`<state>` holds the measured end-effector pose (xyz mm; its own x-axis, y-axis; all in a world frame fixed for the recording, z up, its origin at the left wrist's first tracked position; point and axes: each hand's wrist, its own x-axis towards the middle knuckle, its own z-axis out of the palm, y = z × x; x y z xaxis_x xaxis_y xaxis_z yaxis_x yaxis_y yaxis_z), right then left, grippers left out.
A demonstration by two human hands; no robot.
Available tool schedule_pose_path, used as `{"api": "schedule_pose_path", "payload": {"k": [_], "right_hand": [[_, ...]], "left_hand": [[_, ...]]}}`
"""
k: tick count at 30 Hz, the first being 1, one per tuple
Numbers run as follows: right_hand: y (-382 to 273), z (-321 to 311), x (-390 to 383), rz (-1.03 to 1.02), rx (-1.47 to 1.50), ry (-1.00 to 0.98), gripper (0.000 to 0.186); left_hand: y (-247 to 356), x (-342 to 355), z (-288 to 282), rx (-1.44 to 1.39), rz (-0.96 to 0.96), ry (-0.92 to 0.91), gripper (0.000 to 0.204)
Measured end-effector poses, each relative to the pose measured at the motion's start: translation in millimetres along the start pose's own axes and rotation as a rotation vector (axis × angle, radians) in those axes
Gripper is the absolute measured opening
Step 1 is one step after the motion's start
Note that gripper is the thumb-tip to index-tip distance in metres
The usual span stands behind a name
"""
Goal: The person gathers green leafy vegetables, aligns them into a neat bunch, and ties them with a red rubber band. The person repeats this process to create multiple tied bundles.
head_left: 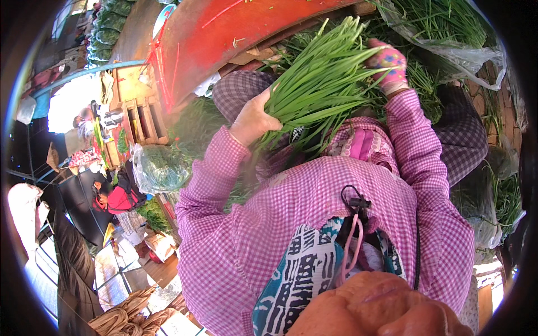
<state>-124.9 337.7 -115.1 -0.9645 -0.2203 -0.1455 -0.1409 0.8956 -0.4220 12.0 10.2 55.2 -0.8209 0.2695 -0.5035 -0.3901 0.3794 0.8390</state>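
A large bunch of long, flat green leaves, which look like garlic chives (325,84), lies fanned out above my lap. My left hand (255,119), bare, is wrapped round the bunch at its lower left side. My right hand (390,66) wears a pink patterned glove. It is closed at the right side of the bunch, where several leaves run into its curled fingers. The fingertips are partly hidden, so how many leaves it grips I cannot make out. More loose green leaves (423,84) lie under and beside the right hand.
A red board (246,25) slopes across the far side. Clear plastic bags of greens lie at the far right (476,61) and the left (159,168). Wooden crates (143,120) stand at the left. Another person in red and black (119,196) is farther left.
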Motion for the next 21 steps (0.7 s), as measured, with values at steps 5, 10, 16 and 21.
{"api": "schedule_pose_path", "payload": {"k": [5,10,16,21], "right_hand": [[82.5,-28.8,9.6,0.598,0.063,-0.048,0.048],[72.3,-72.8,5.5,0.289,-0.041,-0.010,0.054],[-50.0,-45.1,3.1,-0.190,-0.110,-0.151,0.075],[-56.3,-9.4,1.0,-0.050,0.855,-0.462,0.052]], "left_hand": [[-5.4,-17.5,-13.7,0.183,0.104,0.065,0.101],[-9.8,-16.2,-23.0,0.434,0.147,0.141,0.100],[-3.9,-5.6,-10.7,0.623,0.159,0.157,0.099],[5.1,-8.7,-5.0,0.793,0.213,0.145,0.104]]}}
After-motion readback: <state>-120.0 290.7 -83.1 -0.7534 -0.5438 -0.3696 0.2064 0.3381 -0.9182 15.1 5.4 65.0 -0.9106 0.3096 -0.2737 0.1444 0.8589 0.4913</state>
